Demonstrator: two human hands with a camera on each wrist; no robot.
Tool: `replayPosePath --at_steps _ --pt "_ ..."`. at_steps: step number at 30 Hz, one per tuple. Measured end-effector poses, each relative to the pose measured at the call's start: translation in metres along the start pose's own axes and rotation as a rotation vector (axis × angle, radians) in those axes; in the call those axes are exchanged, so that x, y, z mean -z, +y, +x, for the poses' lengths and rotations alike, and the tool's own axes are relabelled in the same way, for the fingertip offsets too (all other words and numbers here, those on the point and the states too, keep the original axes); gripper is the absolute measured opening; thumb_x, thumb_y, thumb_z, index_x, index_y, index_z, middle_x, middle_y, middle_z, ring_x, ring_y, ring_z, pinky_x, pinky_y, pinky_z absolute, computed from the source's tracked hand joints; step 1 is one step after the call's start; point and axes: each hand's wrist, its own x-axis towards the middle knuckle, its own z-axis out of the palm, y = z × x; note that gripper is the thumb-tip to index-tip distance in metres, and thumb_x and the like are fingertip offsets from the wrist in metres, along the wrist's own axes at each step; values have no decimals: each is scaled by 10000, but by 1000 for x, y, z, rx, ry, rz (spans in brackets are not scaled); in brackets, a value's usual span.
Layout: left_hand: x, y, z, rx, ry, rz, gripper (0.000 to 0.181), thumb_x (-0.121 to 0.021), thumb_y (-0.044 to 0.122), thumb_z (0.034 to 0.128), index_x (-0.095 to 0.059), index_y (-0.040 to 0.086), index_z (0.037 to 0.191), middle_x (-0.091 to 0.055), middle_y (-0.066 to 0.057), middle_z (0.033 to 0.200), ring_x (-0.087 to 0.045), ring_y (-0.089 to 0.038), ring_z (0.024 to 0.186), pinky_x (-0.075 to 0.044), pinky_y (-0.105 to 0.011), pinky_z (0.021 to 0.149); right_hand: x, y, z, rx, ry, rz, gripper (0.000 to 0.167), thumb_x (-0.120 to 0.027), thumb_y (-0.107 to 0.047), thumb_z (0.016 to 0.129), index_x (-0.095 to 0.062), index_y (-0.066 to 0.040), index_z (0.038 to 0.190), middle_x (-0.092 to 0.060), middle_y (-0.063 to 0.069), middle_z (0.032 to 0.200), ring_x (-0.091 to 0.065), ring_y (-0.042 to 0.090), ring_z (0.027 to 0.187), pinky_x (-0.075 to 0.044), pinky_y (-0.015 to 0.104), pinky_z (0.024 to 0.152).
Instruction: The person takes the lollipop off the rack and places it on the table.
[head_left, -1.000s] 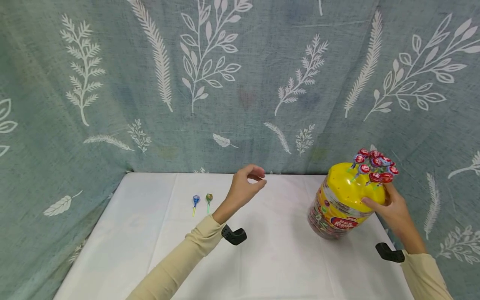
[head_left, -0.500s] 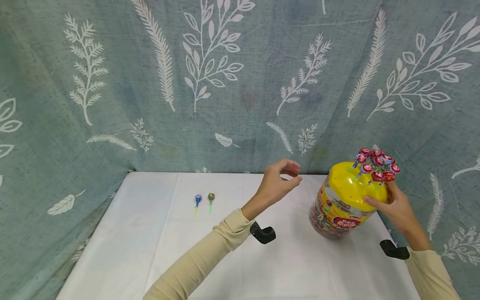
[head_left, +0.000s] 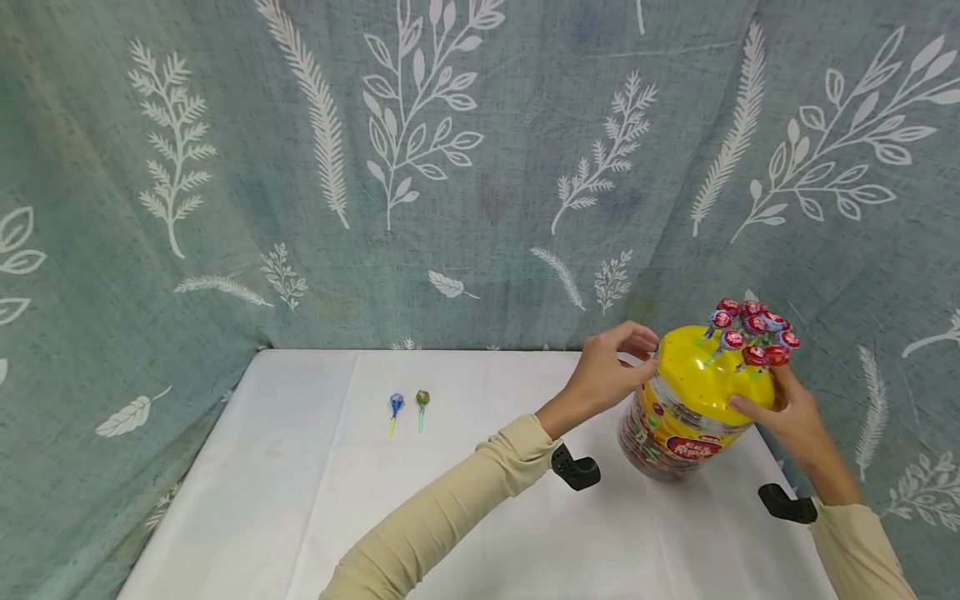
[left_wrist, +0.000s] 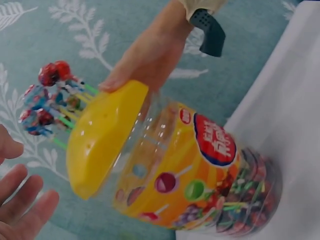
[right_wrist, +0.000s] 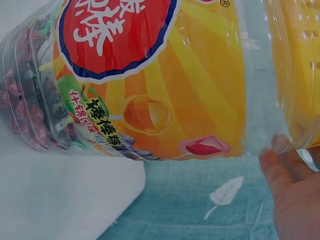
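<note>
A clear jar [head_left: 667, 433] with a yellow lid [head_left: 693, 367] leans on the table's right side. Several wrapped lollipops [head_left: 753, 325] stand by their sticks in the lid. My right hand [head_left: 798, 421] grips the jar's top from the right, thumb on the lid; in the right wrist view its fingers [right_wrist: 282, 167] lie against the jar near the lid. My left hand [head_left: 609, 367] is at the lid's left edge, thumb and fingers curved apart with nothing visible between them. In the left wrist view a gap separates the left fingers [left_wrist: 25, 195] from the lid [left_wrist: 102, 137].
Two lollipops, one blue [head_left: 395, 412] and one green-brown [head_left: 422, 408], lie side by side on the white-covered table [head_left: 300, 467], left of centre. A leaf-patterned curtain [head_left: 480, 167] hangs behind and around the table.
My left hand has moved right, from above the middle of the table to the lid's left edge. My right hand and the jar have stayed in nearly the same place.
</note>
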Motion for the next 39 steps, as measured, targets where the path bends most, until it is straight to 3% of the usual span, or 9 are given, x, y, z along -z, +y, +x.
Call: replayPosePath --at_steps 5,13,17,24,39 --pt "-16 -1 9 -7 3 -22 257 -645 53 876 -585 61 1126 -658 -108 1056 -603 -73 885 -497 -122 708 0 1 -1 -10 -2 20 779 -624 -231 924 -128 -268 1524 -371 108 1326 -421 2 1010 -402 47 753" --pt "-39 -3 29 -53 13 -11 256 -637 57 883 -574 54 1132 -650 -73 1052 -581 0 867 -480 -97 730 -4 1 1 -5 11 29 759 -614 -252 929 -137 -306 1517 -354 159 1353 -421 23 1025 -404 50 756" --pt "-45 -3 36 -66 20 -23 251 -633 36 881 -574 45 1125 -653 -81 1028 -586 4 863 -477 -97 754 -9 1 3 19 8 56 742 -614 -230 929 -161 -282 1514 -398 78 1322 -442 20 1028 -414 60 773" --pt "-59 -4 41 -89 -44 3 269 -615 28 894 -557 43 1156 -651 -84 1034 -595 -6 883 -461 -82 770 -9 8 -1 39 43 92 736 -617 -172 926 -181 -266 1512 -407 -91 1261 -458 9 1014 -419 56 774" --pt "-68 5 48 -122 -48 62 258 -597 24 908 -546 77 1155 -669 -21 932 -569 57 805 -453 -60 703 -9 6 -3 39 37 108 733 -603 -174 935 -166 -276 1515 -396 -50 1293 -454 15 1027 -417 58 786"
